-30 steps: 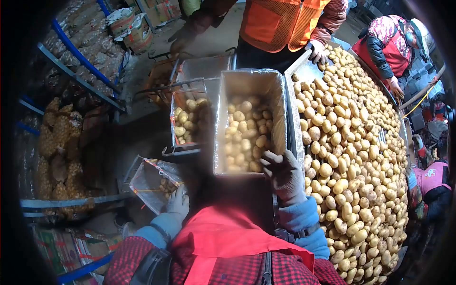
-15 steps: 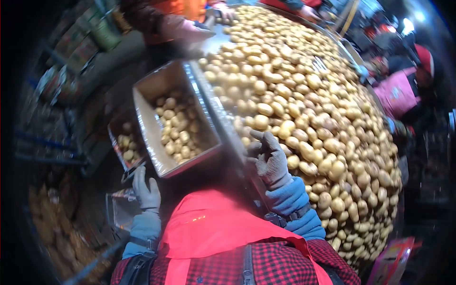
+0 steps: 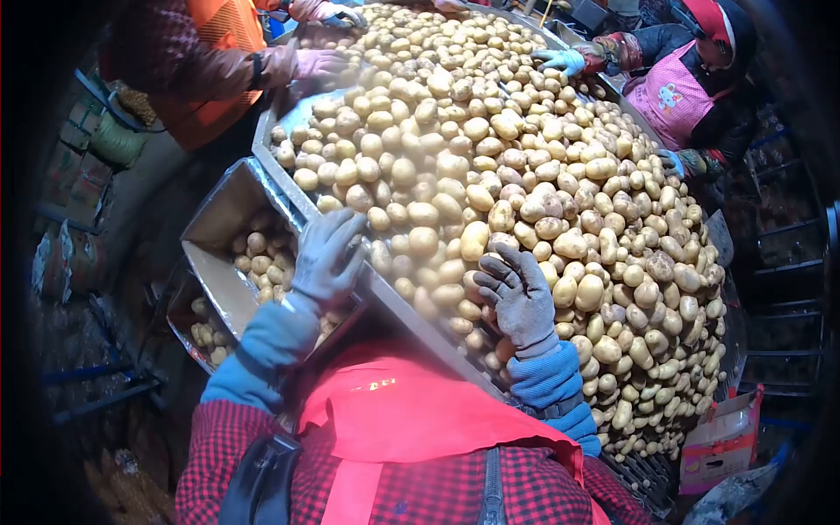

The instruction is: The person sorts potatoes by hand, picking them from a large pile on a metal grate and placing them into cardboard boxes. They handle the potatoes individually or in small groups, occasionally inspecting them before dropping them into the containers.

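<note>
The gloved left hand [image 3: 325, 255] rests with spread fingers on the near edge of the sorting table [image 3: 289, 122], holding nothing visible. The right hand [image 3: 518, 296] lies open, fingers wide, on the heaped potatoes [image 3: 490, 157] by that edge. The metal bin [image 3: 219, 227] below is partly hidden by the left arm; its potatoes are barely visible.
</note>
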### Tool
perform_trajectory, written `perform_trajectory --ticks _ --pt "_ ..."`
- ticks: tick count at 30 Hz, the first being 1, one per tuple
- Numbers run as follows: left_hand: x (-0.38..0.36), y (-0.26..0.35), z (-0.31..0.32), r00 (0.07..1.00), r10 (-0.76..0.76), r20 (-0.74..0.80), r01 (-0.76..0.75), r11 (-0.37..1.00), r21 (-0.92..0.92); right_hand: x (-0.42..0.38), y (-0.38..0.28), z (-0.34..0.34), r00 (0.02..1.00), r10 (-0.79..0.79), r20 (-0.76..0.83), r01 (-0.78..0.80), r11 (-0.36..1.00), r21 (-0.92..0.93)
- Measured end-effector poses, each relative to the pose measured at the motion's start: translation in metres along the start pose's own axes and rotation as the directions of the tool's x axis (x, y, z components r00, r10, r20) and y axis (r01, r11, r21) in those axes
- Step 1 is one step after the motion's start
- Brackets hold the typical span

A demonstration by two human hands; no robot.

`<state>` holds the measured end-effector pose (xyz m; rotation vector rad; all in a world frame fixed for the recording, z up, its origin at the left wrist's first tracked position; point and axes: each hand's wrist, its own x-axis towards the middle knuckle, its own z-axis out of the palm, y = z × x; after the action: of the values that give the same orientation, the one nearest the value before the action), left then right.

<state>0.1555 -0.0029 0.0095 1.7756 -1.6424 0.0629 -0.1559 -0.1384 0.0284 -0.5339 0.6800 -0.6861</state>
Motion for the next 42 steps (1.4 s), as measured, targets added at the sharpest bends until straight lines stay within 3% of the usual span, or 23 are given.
perform_trajectory --ticks 5,6,10,13,15,17,21,23,25,31,33,34,37,39,42 --pt "0.103 -0.02 0.049 0.984 0.166 0.065 -0.174 0.973 0.153 0.012 -0.003 -0.011 0.999 -0.012 0.044 0.006 0.991 0.135" --pt "0.12 -0.026 0.065 0.976 0.199 0.093 -0.213 0.957 0.196 0.013 -0.005 -0.005 1.0 -0.022 0.022 0.02 0.996 0.083" --pt "0.163 -0.038 0.1 0.942 0.105 0.318 -0.241 0.871 0.428 0.025 -0.018 0.009 0.994 -0.096 0.05 0.102 0.986 -0.134" --pt "0.192 -0.035 0.109 0.95 0.05 0.307 -0.141 0.948 0.284 0.039 -0.034 0.022 0.995 -0.089 0.055 0.098 0.977 -0.191" --pt "0.211 -0.039 0.134 0.98 -0.033 0.195 -0.042 0.929 0.367 0.051 -0.039 0.012 0.987 -0.073 0.145 0.085 0.993 -0.078" --pt "0.233 -0.049 0.153 0.983 0.007 0.183 -0.075 0.927 0.368 0.056 -0.043 0.006 0.984 -0.045 0.17 0.036 0.998 0.056" --pt "0.282 -0.053 0.157 0.948 -0.06 0.311 -0.083 0.901 0.425 0.06 -0.043 -0.012 0.981 -0.022 0.193 -0.051 0.929 0.365" --pt "0.298 -0.063 0.165 0.931 -0.151 0.332 -0.059 0.836 0.545 0.062 -0.041 -0.018 0.976 -0.03 0.214 -0.055 0.923 0.381" --pt "0.314 -0.077 0.167 0.946 -0.094 0.31 -0.112 0.802 0.587 0.062 -0.043 -0.015 0.98 -0.018 0.2 -0.055 0.934 0.353" --pt "0.323 -0.091 0.145 0.939 -0.224 0.263 0.01 0.779 0.627 0.064 -0.043 -0.013 0.973 -0.019 0.231 -0.051 0.955 0.292" --pt "0.301 -0.1 0.13 0.972 0.006 0.237 -0.131 0.846 0.516 0.063 -0.042 -0.011 0.972 -0.025 0.233 -0.038 0.964 0.265" --pt "0.294 -0.082 0.117 0.952 0.011 0.305 -0.164 0.86 0.483 0.063 -0.042 -0.011 0.974 -0.02 0.224 -0.036 0.969 0.245" --pt "0.256 -0.061 0.096 0.819 0.279 0.502 -0.445 0.861 0.247 0.064 -0.041 -0.013 0.971 -0.024 0.239 -0.03 0.975 0.222" --pt "0.233 -0.05 0.105 0.769 0.267 0.58 -0.487 0.833 0.263 0.064 -0.041 -0.012 0.968 -0.042 0.247 -0.005 0.982 0.188" --pt "0.227 -0.047 0.116 0.81 0.147 0.568 -0.446 0.784 0.432 0.064 -0.039 -0.014 0.967 -0.039 0.252 -0.024 0.97 0.241"
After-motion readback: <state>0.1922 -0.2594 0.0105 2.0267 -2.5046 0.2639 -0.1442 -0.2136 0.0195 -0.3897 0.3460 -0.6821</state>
